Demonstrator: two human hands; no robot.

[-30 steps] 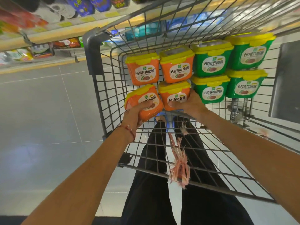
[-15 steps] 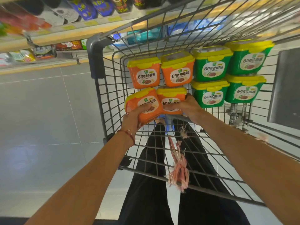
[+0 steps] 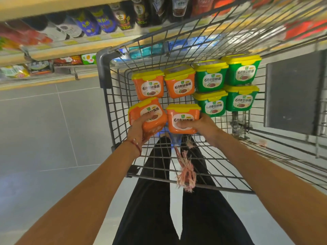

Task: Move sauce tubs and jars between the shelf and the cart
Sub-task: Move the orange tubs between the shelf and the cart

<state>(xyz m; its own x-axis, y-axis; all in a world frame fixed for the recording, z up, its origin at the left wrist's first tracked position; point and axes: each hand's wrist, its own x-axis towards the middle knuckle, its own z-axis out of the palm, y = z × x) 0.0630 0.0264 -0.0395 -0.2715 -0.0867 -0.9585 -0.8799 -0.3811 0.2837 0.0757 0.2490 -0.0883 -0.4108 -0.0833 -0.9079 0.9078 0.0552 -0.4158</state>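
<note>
Inside the wire cart point(image 3: 113, 110) my left hand point(image 3: 139, 128) grips a tilted orange sauce tub point(image 3: 147, 115) with a yellow lid. Right beside it, my right hand point(image 3: 200, 125) grips a second orange tub point(image 3: 183, 118), thumb across its label. Two more orange tubs point(image 3: 163, 84) stand behind them in the cart. Several green tubs point(image 3: 227, 85) with yellow lids fill the space to their right, stacked two high.
Shelves point(image 3: 85, 48) with dark sauce bottles point(image 3: 104, 22) and packets run along the top left, beyond the cart. A grey panel point(image 3: 292, 91) stands on the cart's right side. A pink tassel point(image 3: 185, 172) hangs from the cart's near wire wall. Grey floor tiles lie to the left.
Both hands have lifted their orange tubs slightly up and toward me; the right tub now stands clear of the green tubs. The view has tilted up toward the shelves.
</note>
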